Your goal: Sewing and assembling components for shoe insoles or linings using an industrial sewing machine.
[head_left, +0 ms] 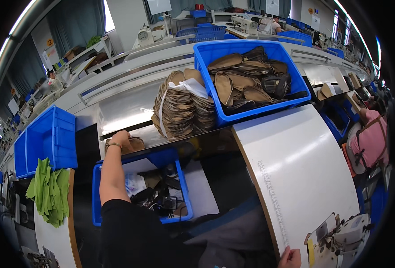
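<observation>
My left hand (122, 139) reaches to the metal ledge, its fingers curled onto a small tan piece (136, 144), partly hidden by the hand. Beside it stand tall bundles of tan pieces (175, 111) tied with white strips. A blue bin of tan and dark sewn pieces (237, 82) sits to their right. Below my left arm is a blue bin (186, 203) with dark items and plastic bags. My right hand (290, 255) is at the lower edge of the white worktop (300, 156), beside a measuring scale, fingers bent; what they hold, if anything, is unclear.
An empty-looking blue bin (45, 138) and green fabric pieces (48, 192) lie at left. A sewing machine (349, 232) stands at lower right. A person in pink (371, 143) sits at right. Metal rails, sewing stations and other workers are beyond the ledge.
</observation>
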